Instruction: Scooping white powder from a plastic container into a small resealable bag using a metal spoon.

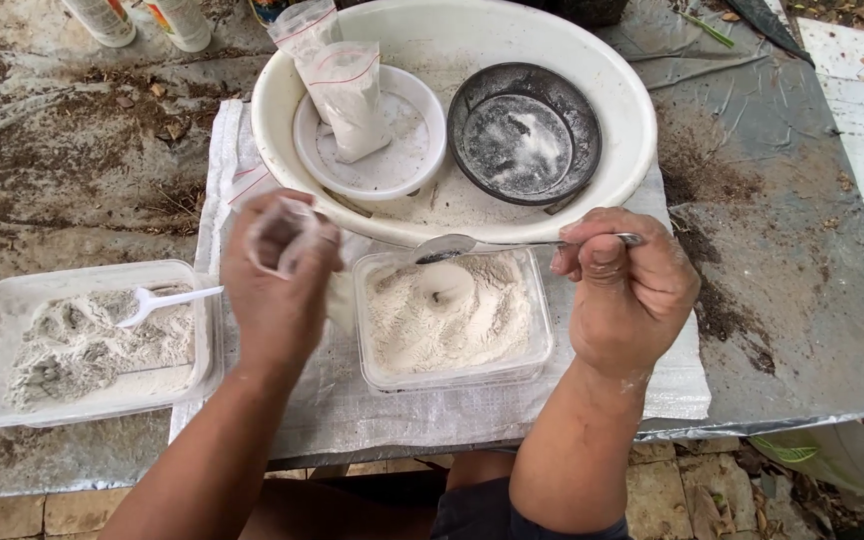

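Right hand (624,290) pinches metal spoon (452,246) level above powder tub (452,318); left hand (277,270), at nine o'clock, grips small open bag (277,232); keep spoon level, bag mouth wide

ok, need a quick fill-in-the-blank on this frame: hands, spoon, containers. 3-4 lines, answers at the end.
1. The right hand holds a metal ____ over the clear tub of pale powder.
2. The left hand pinches a small clear plastic ____.
3. The white plastic spoon lies in the tub on the ____ side of the table.
4. Inside the big white basin sit a white bowl and a ____ bowl.

Missing words: spoon; bag; left; black
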